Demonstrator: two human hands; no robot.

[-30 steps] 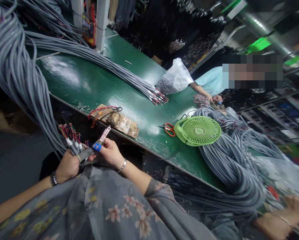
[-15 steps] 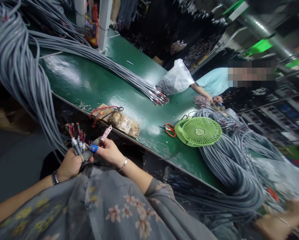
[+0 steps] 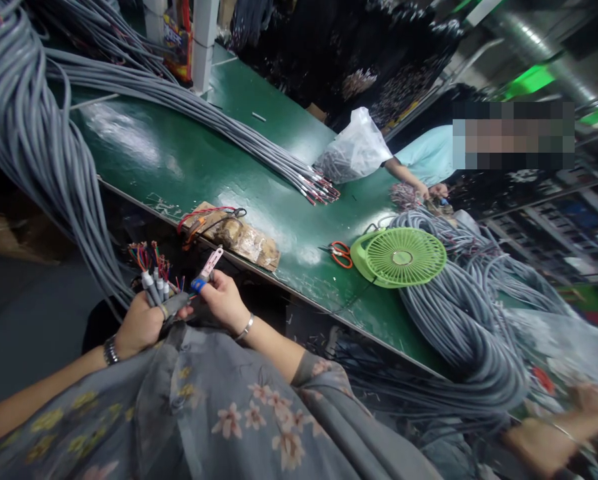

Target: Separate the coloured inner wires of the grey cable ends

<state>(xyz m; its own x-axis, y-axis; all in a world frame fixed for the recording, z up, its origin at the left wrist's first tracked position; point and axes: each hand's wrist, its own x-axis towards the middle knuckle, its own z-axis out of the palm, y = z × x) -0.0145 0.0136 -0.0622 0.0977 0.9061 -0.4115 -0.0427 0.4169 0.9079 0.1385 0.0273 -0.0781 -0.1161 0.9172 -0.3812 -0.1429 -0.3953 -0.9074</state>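
Observation:
My left hand is closed around several grey cables. Their white-collared ends point up and fan into thin coloured wires. My right hand, with blue tape on its thumb, grips a pale pink flat tool with a hole at its tip and dark marks on it. What part of the tool lies inside the fingers is hidden. A short gap separates the two hands, both in front of my body below the table edge. Between them thin wire ends stick up.
Long grey cable bundles lie across the green table. A taped cardboard piece, orange scissors and a green fan sit along it. Coiled cables hang at right. A co-worker's hands work across the table; another person's arm is at lower right.
My right hand has drawn slightly right, away from my left hand, with the pink tool still in it. My left hand keeps its hold on the cables.

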